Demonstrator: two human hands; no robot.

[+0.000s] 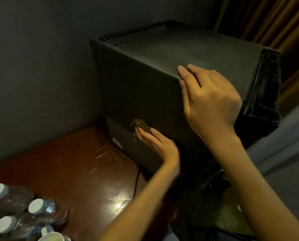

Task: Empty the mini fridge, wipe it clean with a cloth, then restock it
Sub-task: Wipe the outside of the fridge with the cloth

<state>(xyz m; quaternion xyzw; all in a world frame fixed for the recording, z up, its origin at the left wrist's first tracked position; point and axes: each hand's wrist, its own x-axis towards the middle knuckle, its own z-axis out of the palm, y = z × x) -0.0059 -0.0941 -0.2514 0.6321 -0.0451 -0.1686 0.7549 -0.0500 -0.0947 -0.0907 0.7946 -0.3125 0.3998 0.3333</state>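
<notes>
The left hand (155, 145) is being pressed against the grey side wall of the mini fridge (136, 80), fingers fairly straight and close together. A small brown cloth (140, 125) is being pinned flat under the fingertips, low on that wall; the hand is blurred, so the finer lie of its fingers cannot be told. The right hand (209, 101) is being laid over the fridge's upper edge, with the fingers spread flat on the top and the thumb down the side, and nothing is being gripped. It is judged that the box is being steadied by it while the outside is being wiped.

The fridge is being carried at the far right corner of the counter (75, 162), with its vented end toward the wall and its glossy black door (265, 94) turned to the counter's right edge. A dark cord (136, 181) is being seen running over the wood from beneath it. Clear white-capped bottles (35, 207) are being seen clustered at the near left corner, well apart from the fridge.

The cloth is being judged soft and limp, apt to bunch, so best worked under flat fingers. The fridge is being judged stiff, weighty and smooth-skinned, liable to slide on polished wood, so best braced at a top edge or corner, not by the door. The bottles are being judged thin-walled and easily tipped, best taken round the body below the cap
</notes>
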